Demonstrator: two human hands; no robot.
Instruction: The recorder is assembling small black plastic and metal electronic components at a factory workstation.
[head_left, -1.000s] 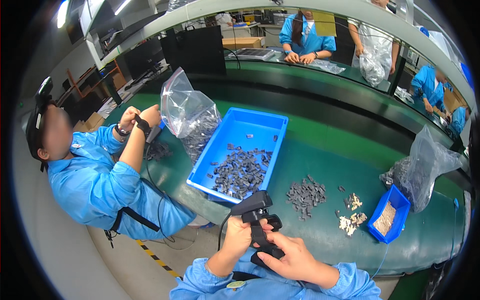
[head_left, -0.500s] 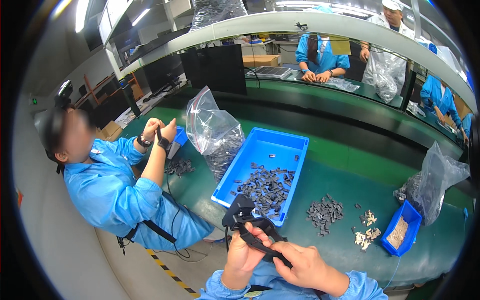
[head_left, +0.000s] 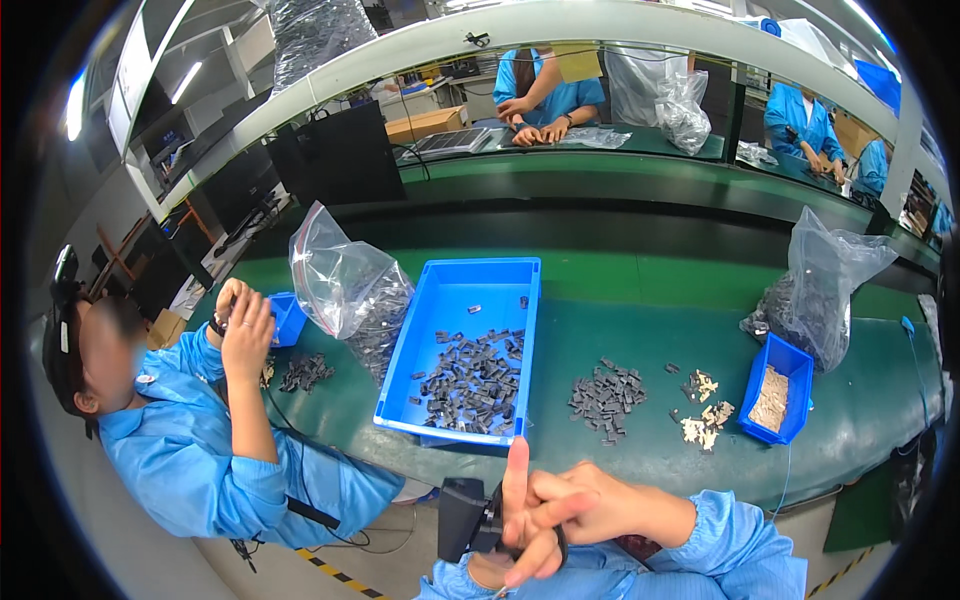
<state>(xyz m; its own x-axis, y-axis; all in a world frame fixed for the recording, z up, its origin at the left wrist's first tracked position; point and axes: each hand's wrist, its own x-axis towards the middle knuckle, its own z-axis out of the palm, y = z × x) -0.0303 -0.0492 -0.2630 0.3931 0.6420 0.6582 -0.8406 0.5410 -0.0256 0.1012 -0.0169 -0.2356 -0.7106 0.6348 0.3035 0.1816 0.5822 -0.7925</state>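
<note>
My left hand (head_left: 518, 525) is raised near the lower edge, fingers spread, one pointing up. A black strap (head_left: 562, 548) with a blocky black device (head_left: 462, 520) sits around or against this hand. My right hand (head_left: 600, 500) reaches across from the right, its fingers bent at the strap; the fingertips are partly hidden behind the left hand's fingers. Beyond both hands stands a blue tray (head_left: 533, 330) holding many small black plastic parts (head_left: 470, 385). A loose pile of similar black parts (head_left: 607, 398) lies to the tray's right.
A small blue bin (head_left: 777, 390) holds beige pieces, with scattered beige pieces (head_left: 707, 428) beside it. Clear bags of dark parts stand left (head_left: 350, 285) and right (head_left: 825, 285) on the green table (head_left: 640, 320). A co-worker (head_left: 190, 430) sits at left; others work beyond the shelf beam.
The view has swung right. My left hand has gone from gripping the strap to spread fingers at it, and both hands sit lower. The co-worker at left has shifted their hands.
</note>
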